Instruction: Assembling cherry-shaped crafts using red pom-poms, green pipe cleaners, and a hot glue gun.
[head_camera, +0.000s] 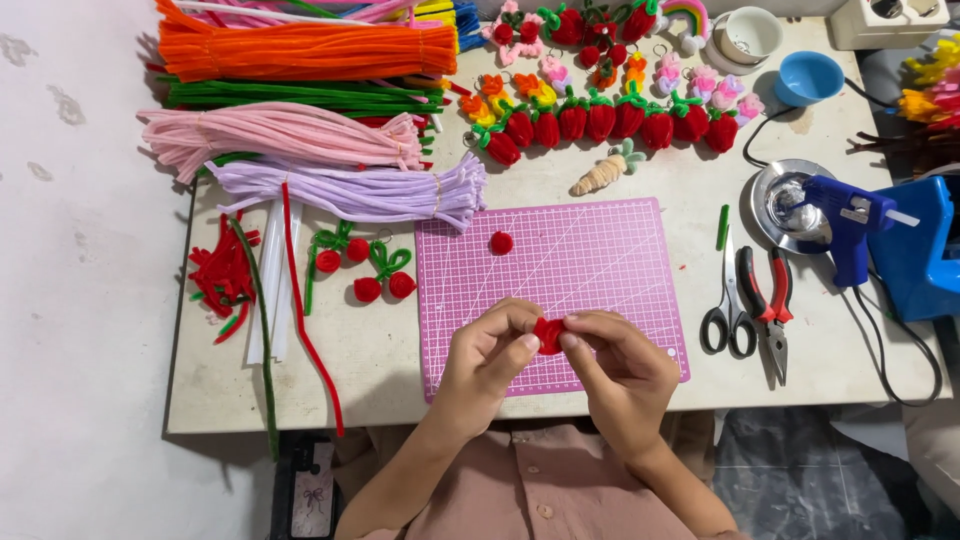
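Between the hands (550, 345) sits a red coil (547, 335); under them a pink mat (600, 260) with a pale grid, beyond them orange stems (300, 50).

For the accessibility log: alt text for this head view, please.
Both hands, left hand and right hand, pinch a small red fuzzy coil over a pink cutting mat. Pipe cleaner bundles, scissors and a blue glue gun lie around.

Your left hand (490, 355) and right hand (620, 365) meet near the middle, fingertips pinched together and touching. Both forearms angle inward from the near edge, wrists bent slightly, thumbs on top, remaining fingers curled beneath each palm.
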